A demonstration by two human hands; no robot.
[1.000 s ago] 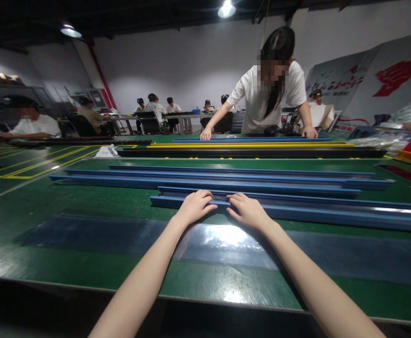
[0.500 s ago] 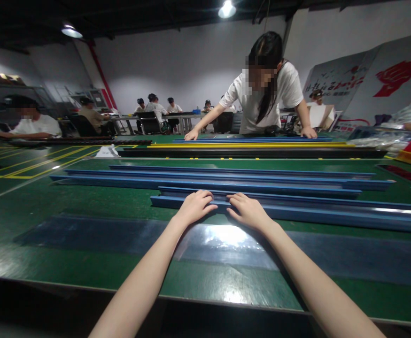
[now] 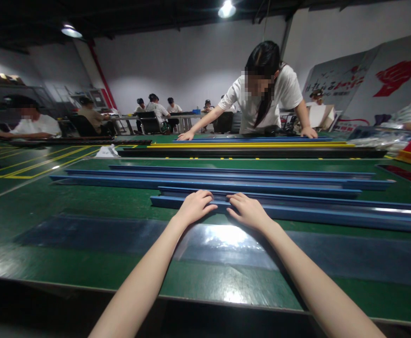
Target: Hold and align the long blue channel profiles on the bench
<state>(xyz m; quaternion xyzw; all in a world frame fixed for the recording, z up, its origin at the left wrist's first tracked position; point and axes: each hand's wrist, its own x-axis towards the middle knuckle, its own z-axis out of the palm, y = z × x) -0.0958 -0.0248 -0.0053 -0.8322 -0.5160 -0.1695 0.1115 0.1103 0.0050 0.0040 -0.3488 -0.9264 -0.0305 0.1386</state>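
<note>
A long blue U-shaped channel (image 3: 318, 213) lies lengthwise across the green table, closest to me of the blue pieces. My left hand (image 3: 195, 207) grips its near wall by the left end, fingers over the top edge and thumb on the outer face. A short way to the right, my right hand (image 3: 249, 211) holds the same wall likewise, with the fingertips partly hidden inside the channel. Under my forearms a flat strip of clear plastic film (image 3: 103, 234) is spread on the table, shining where the light hits it.
More blue channels (image 3: 208, 182) lie just beyond. Farther back are a black channel (image 3: 254, 152) and a yellow one (image 3: 251, 145). A co-worker (image 3: 275, 101) leans over the far side, both hands on a blue strip. A phone-like dark slab (image 3: 404, 174) rests at right.
Across the table, the co-worker's hand on the left side of the view has slid farther left, and their head has dipped slightly. My hands and the channel have stayed put.
</note>
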